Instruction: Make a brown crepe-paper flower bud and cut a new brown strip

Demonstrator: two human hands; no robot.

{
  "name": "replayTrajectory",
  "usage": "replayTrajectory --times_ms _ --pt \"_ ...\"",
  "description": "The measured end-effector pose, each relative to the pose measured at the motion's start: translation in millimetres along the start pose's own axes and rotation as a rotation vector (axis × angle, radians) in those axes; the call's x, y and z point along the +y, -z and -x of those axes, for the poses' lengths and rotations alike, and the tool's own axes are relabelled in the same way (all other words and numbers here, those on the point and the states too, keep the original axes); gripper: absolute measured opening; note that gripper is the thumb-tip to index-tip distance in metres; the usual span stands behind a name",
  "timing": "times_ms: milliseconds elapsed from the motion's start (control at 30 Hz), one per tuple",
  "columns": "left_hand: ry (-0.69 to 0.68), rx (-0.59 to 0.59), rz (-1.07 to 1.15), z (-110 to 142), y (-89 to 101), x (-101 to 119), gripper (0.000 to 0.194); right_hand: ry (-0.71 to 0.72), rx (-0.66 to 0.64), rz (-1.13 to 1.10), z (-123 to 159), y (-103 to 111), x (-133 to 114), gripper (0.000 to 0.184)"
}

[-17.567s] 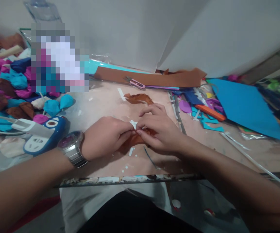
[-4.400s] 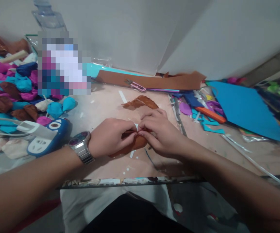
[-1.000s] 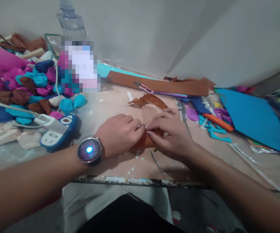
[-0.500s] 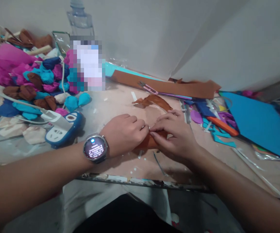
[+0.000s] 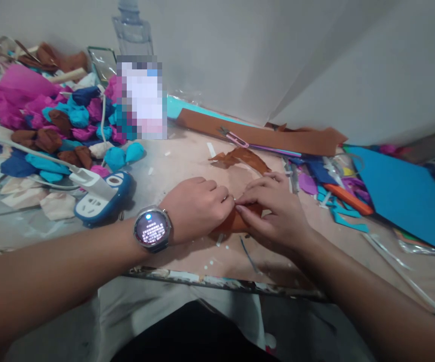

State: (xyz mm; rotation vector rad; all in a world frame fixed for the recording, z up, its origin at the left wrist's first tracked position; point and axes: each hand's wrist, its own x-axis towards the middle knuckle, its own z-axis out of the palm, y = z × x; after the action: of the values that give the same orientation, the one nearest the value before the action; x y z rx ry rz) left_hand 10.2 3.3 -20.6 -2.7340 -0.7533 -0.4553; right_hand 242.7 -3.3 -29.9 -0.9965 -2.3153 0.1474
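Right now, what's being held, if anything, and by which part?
An orange-brown piece, seemingly pinched at its far edge by the right hand; whether the left hand also grips is hidden.

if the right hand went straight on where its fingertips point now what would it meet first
Most likely the left hand: the right hand points toward its curled fingers, which look almost within touch. The brown piece beneath might be caught too; depth there is hard to judge.

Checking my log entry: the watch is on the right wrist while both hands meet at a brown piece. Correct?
Wrong wrist: the head view shows the watch on the left. The left hand and right hand do meet at a brown piece.
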Motion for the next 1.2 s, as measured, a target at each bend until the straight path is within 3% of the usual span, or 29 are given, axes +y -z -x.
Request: replayTrajectory --times_ms 733,1200 --pt "0.022 0.063 0.052 0.1 -8.8 3.4 0.019 0.048 0.011 -0.036 1.3 0.7 -0.6 0.009" --pt "0.239 -0.008 0.387 -0.1 -7.6 7.3 0.022 0.126 0.025 -0.020 0.6 3.2 0.1 0.011"
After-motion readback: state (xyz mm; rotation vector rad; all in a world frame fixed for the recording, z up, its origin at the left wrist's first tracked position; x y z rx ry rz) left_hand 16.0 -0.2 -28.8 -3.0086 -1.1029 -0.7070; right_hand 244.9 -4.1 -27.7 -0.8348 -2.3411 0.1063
